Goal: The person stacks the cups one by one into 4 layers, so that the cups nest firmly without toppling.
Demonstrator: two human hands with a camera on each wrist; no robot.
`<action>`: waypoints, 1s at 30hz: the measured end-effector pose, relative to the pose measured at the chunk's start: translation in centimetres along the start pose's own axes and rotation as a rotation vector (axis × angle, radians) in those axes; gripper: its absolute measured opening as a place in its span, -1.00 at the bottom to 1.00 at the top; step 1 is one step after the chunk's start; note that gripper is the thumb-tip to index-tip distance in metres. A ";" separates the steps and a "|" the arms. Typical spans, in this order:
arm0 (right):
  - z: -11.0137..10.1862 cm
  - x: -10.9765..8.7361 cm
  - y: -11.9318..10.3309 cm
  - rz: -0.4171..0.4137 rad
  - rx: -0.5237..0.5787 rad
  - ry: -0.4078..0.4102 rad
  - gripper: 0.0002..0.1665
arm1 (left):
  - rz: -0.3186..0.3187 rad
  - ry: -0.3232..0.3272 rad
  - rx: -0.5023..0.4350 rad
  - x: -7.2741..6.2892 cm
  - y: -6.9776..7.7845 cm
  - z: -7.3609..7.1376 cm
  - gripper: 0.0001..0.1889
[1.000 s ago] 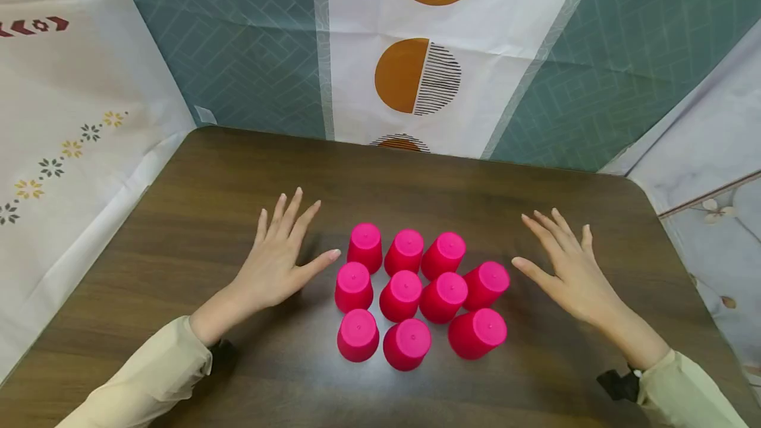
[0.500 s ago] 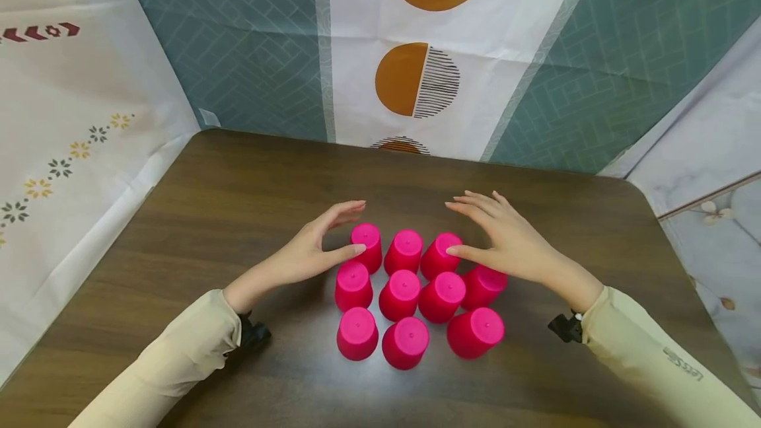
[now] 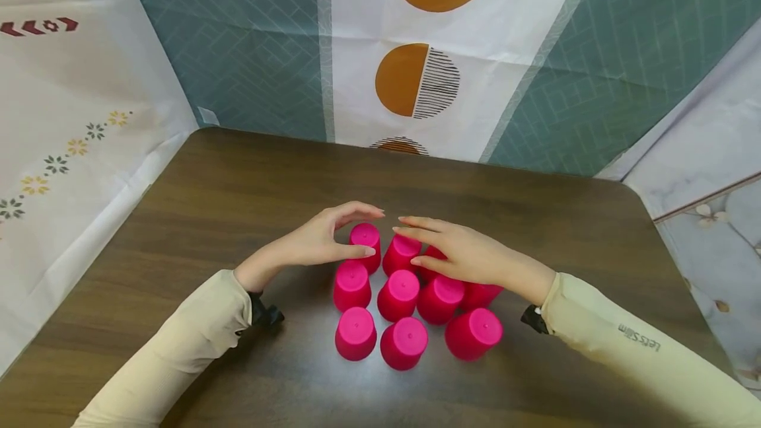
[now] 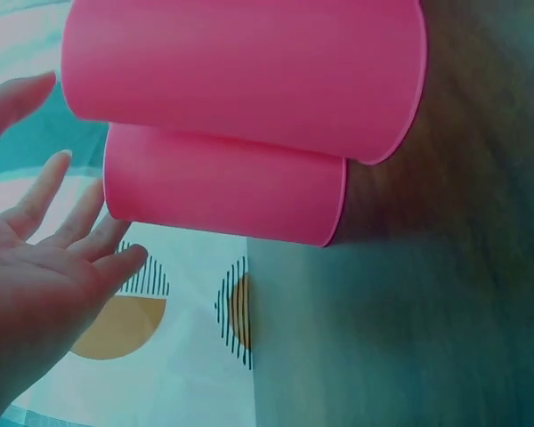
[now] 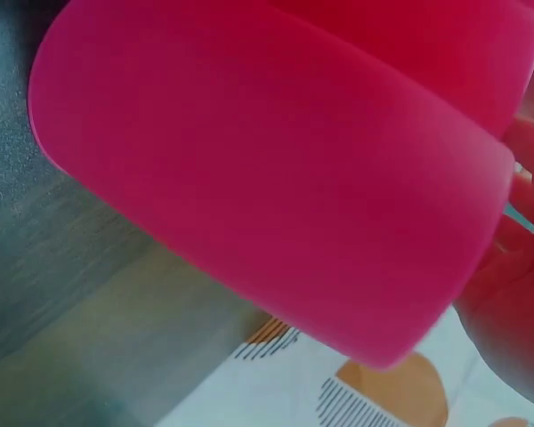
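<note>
Several bright pink cups stand upside down in loose rows on the table. My left hand (image 3: 318, 241) is at the back-left cup (image 3: 362, 234), thumb across its front and fingers behind its top. In the left wrist view, this hand (image 4: 40, 276) has loosely spread fingers beside the bases of two cups, the lower one (image 4: 222, 182) nearest. My right hand (image 3: 475, 256) reaches over the back-right cup to the back-middle cup (image 3: 397, 256), fingers extended, partly covering both. In the right wrist view a large cup (image 5: 276, 178) hides part of this hand (image 5: 516, 311).
The brown wooden table (image 3: 250, 170) extends around the cups. Three front cups, including the front-left cup (image 3: 357, 335), stand nearer the body. Patterned cloth (image 3: 255, 51) hangs behind the table and at both sides. Each sleeve has a black wrist device (image 3: 534, 319) near its cuff.
Both hands have moved inward from the two sides. The left now has its thumb and fingers about the back-left cup; the right has swept left over the back row. The cups have stayed put.
</note>
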State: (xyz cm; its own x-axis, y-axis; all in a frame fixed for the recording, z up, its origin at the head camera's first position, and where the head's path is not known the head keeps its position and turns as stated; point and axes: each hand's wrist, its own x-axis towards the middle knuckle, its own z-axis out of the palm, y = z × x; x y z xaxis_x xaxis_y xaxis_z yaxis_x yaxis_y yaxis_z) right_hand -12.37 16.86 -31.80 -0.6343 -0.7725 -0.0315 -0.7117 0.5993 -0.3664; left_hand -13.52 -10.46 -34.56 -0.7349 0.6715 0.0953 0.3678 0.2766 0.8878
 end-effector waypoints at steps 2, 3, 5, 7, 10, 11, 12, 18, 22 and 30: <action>0.0 0.4 -0.2 -0.008 -0.009 -0.009 -0.23 | -0.013 -0.002 0.000 0.1 -0.1 -0.2 -0.32; 0.0 0.5 -0.2 -0.008 -0.013 -0.016 -0.23 | -0.021 -0.005 0.005 0.1 -0.2 -0.2 -0.32; 0.0 0.8 -0.3 -0.004 -0.004 -0.030 -0.22 | -0.048 -0.024 0.014 0.1 -0.3 -0.3 -0.30; 0.2 0.9 -0.3 0.001 0.008 -0.044 -0.23 | -0.079 -0.056 0.010 0.1 -0.5 -0.3 -0.29; 0.3 0.9 -0.4 0.013 0.014 -0.055 -0.24 | -0.113 -0.084 -0.013 0.3 -0.8 -0.3 -0.26; 0.3 0.9 -0.4 0.018 0.011 -0.055 -0.24 | -0.116 -0.088 -0.021 0.4 -0.9 -0.3 -0.25; 0.3 0.9 -0.5 0.022 0.005 -0.054 -0.24 | -0.114 -0.087 -0.029 0.5 -1.0 -0.3 -0.25; 0.0 1.3 -0.7 0.035 -0.012 -0.069 -0.28 | -0.099 -0.054 -0.016 0.7 -1.5 -0.3 -0.34; 0.1 1.4 -0.7 0.044 -0.036 -0.091 -0.28 | -0.077 -0.021 0.040 0.7 -1.9 -0.2 -0.42; 0.6 1.3 -0.7 0.022 -0.024 -0.044 -0.30 | -0.069 0.136 0.063 1.8 -2.1 -0.4 -0.44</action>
State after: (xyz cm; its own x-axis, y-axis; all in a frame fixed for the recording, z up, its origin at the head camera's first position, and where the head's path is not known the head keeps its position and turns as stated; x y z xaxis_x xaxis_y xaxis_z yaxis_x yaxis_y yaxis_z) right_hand -12.50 15.27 -32.11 -0.6364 -0.7672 -0.0801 -0.7052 0.6208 -0.3426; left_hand -15.82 -10.08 -36.06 -0.8285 0.5511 0.0992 0.3459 0.3646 0.8645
